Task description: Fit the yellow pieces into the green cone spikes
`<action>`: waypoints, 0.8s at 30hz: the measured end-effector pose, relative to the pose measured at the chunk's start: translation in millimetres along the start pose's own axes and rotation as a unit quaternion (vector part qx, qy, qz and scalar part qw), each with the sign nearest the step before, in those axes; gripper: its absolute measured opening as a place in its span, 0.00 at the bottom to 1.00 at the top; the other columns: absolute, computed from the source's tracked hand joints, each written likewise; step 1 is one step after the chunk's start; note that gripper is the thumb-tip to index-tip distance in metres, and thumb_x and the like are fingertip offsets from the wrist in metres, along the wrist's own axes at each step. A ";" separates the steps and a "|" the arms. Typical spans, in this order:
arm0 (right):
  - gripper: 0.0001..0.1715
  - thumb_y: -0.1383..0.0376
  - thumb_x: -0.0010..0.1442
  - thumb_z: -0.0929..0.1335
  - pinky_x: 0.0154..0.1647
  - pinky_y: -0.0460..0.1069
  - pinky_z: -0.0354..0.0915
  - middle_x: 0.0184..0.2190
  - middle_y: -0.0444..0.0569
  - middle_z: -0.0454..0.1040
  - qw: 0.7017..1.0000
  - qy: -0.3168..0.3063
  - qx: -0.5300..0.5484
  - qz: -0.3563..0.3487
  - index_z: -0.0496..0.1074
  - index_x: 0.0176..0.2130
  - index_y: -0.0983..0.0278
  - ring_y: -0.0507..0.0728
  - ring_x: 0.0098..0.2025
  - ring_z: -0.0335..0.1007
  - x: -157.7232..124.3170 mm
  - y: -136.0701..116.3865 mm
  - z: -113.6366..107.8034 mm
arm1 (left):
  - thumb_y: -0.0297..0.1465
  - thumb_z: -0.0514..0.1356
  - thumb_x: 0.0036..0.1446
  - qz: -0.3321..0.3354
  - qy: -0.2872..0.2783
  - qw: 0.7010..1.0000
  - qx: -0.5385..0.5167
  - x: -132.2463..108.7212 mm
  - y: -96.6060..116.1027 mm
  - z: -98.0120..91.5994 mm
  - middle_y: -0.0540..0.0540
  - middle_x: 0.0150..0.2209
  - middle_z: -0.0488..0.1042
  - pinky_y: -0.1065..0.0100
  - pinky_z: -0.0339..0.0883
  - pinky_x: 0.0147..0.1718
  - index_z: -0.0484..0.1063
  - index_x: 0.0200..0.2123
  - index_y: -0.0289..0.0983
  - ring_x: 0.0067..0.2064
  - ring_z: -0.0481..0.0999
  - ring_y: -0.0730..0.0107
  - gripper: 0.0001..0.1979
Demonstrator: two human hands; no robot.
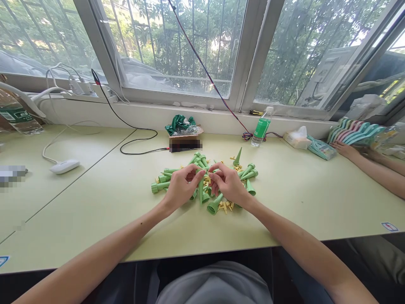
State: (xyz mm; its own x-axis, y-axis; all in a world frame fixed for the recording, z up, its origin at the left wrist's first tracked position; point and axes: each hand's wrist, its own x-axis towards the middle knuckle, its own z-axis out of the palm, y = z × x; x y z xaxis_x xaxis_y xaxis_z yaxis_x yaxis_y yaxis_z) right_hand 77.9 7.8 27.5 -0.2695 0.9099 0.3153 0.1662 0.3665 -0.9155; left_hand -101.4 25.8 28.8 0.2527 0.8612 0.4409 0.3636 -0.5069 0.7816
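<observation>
A pile of green cone-shaped plastic parts and small yellow pieces lies in the middle of the pale green table. My left hand hovers over the pile, fingers pinched around a green cone that points down. My right hand meets it from the right, fingertips pinched close to the top of the same cone; what it holds is too small to name. One cone stands upright behind the pile.
A green-labelled water bottle stands by the window sill. A cardboard box with a green bag sits behind the pile. Black cable, white mouse, tissue pack, and another person's forearm at the right.
</observation>
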 end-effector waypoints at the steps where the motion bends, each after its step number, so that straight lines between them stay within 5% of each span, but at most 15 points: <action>1: 0.10 0.56 0.65 0.65 0.16 0.45 0.67 0.23 0.39 0.71 1.000 -0.002 0.014 0.007 0.65 0.40 0.60 0.51 0.18 0.70 0.4 0.4 0.3 | 0.41 0.59 0.61 0.002 0.001 1.000 0.001 0.0 0.1 0.1 0.54 0.19 0.64 0.73 0.56 0.22 0.73 0.34 0.37 0.21 0.61 0.76 0.13; 14: 0.18 0.49 0.64 0.65 0.10 0.43 0.60 0.19 0.38 0.69 0.998 -0.007 0.054 0.041 0.62 0.37 0.60 0.50 0.13 0.65 1.5 -1.1 1.3 | 0.42 0.60 0.61 0.008 -0.003 1.000 -0.002 0.6 1.1 0.6 0.54 0.19 0.65 0.73 0.56 0.21 0.73 0.34 0.36 0.21 0.62 0.76 0.14; 24: 0.17 0.51 0.65 0.66 0.30 0.46 0.68 0.29 0.45 0.74 0.987 0.023 -0.136 -0.081 0.68 0.42 0.62 0.51 0.28 0.71 -0.2 -5.6 -6.9 | 0.45 0.60 0.59 -0.047 -0.006 0.995 -0.093 4.4 -0.6 -1.9 0.52 0.19 0.69 0.72 0.60 0.21 0.70 0.31 0.37 0.21 0.68 0.73 0.16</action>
State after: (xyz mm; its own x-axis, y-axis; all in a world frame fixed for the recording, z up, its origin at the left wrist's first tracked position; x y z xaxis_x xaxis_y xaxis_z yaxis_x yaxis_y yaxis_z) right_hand 83.6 6.9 34.3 -0.2710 0.8404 0.4694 0.3747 0.5413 -0.7528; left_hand -102.3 29.9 31.1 0.2366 0.9036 0.3572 0.2146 -0.4071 0.8878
